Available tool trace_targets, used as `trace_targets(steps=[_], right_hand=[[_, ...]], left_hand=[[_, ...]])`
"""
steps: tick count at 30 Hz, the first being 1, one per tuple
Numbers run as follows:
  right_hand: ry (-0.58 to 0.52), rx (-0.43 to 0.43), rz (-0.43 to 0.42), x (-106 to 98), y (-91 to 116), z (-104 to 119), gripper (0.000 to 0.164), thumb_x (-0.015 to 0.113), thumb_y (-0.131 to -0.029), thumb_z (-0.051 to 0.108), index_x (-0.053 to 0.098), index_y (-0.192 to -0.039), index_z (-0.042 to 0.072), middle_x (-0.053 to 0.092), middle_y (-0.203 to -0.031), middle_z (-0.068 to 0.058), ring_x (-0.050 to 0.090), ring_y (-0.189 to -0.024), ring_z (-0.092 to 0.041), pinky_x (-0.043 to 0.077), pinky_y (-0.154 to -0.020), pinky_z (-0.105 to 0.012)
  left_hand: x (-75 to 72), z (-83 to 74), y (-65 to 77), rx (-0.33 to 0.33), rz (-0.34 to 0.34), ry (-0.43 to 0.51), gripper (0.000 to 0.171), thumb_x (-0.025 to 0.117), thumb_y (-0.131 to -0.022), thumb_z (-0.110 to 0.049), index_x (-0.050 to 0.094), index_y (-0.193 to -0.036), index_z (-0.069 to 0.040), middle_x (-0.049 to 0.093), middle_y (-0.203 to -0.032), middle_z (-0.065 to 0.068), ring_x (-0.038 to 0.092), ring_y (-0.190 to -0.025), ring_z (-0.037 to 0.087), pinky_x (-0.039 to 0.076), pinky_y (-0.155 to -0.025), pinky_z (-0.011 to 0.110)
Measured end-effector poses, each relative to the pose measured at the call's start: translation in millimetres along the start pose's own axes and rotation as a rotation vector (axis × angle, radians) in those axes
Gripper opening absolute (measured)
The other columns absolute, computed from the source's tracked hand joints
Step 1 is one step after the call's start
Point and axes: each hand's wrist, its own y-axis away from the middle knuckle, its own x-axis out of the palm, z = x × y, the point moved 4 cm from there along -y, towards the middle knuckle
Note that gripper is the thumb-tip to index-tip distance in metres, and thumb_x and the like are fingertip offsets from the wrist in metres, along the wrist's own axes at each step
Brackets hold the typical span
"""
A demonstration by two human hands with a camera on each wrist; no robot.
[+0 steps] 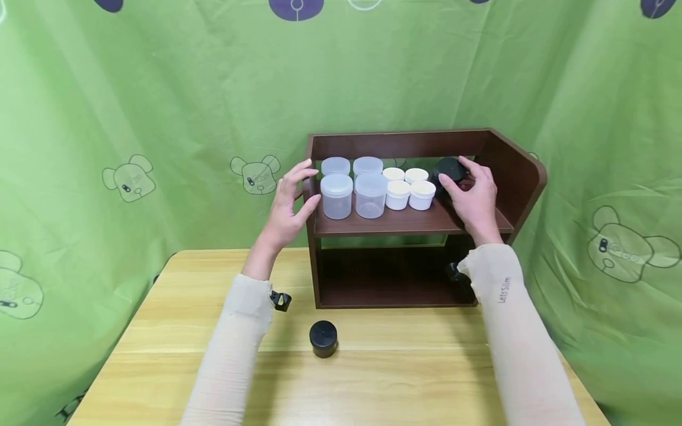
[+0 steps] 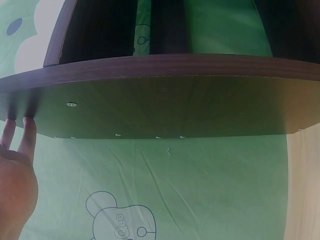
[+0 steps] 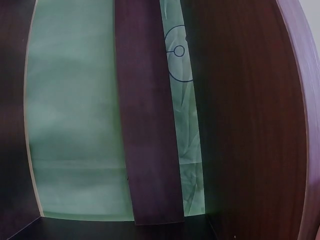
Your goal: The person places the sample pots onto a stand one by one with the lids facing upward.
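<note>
On the upper board of a dark brown wooden shelf (image 1: 402,225), my right hand (image 1: 476,198) grips a black lidded jar (image 1: 450,168), thumb on the near side and fingers behind. My left hand (image 1: 288,207) is at the shelf's left end, thumb and fingers spread. In the left wrist view its fingers (image 2: 29,135) reach up to the outer face of the side panel (image 2: 165,105). Two rows of translucent jars (image 1: 337,198) stand at the left, beside white lidded jars (image 1: 421,196). The right wrist view shows only the shelf's inside (image 3: 150,120); the right hand is hidden there.
A second black jar (image 1: 323,339) stands upright on the light wooden table (image 1: 383,378), in front of the shelf. The lower compartment (image 1: 383,275) lies below the upper board. Behind everything hangs a green curtain (image 1: 213,89) printed with bear heads.
</note>
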Motion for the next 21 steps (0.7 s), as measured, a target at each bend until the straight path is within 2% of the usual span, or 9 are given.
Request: trace_targets(steps=[6,9,13,18,21], right_hand=[[0.031,0.003,0.028,0.6,0.6,-1.2,0.069,0.07,-0.096,0.047,0.05,-0.155,0.017,0.052,-0.139,-0.017,0.055,-0.118,-0.025,0.048,-0.1,-0.028],[0.041,0.006,0.035,0.7,0.5,-1.7,0.07,0.069,-0.096,0.048,0.049,-0.155,0.016,0.052,-0.139,-0.018,0.056,-0.116,-0.025,0.048,-0.098,-0.027],[0.053,0.012,0.044,1.1,0.1,-2.2,0.071,0.068,-0.096,0.049,0.048,-0.156,0.015,0.053,-0.14,-0.019,0.055,-0.113,-0.024,0.046,-0.093,-0.023],[0.066,0.021,0.061,1.2,0.9,-2.5,0.073,0.068,-0.096,0.05,0.047,-0.156,0.013,0.053,-0.142,-0.02,0.055,-0.114,-0.027,0.045,-0.094,-0.026],[0.061,0.029,0.068,1.6,0.4,-3.1,0.074,0.067,-0.096,0.051,0.047,-0.156,0.012,0.053,-0.143,-0.021,0.056,-0.118,-0.029,0.048,-0.098,-0.03]], left_hand=[[0.9,0.6,-0.3,-0.001,-0.014,0.018,0.05,0.064,-0.098,-0.008,0.049,-0.145,-0.011,0.037,-0.164,0.011,0.035,-0.146,0.03,0.046,-0.114,0.055],[1.2,-1.1,-0.4,0.001,-0.018,0.022,0.05,0.063,-0.097,-0.003,0.048,-0.145,-0.006,0.036,-0.164,0.015,0.034,-0.147,0.034,0.045,-0.115,0.057],[-0.7,-16.2,-0.5,-0.001,-0.019,0.031,0.048,0.061,-0.097,0.0,0.047,-0.143,-0.002,0.036,-0.163,0.019,0.034,-0.146,0.037,0.044,-0.115,0.058],[-4.6,-38.6,-0.3,-0.015,-0.009,0.045,0.044,0.06,-0.098,-0.002,0.048,-0.141,-0.001,0.037,-0.161,0.02,0.035,-0.145,0.037,0.043,-0.116,0.057],[-4.0,-35.9,-0.1,-0.017,-0.008,0.045,0.044,0.06,-0.098,-0.002,0.048,-0.141,-0.001,0.037,-0.162,0.02,0.034,-0.145,0.037,0.043,-0.117,0.057]])
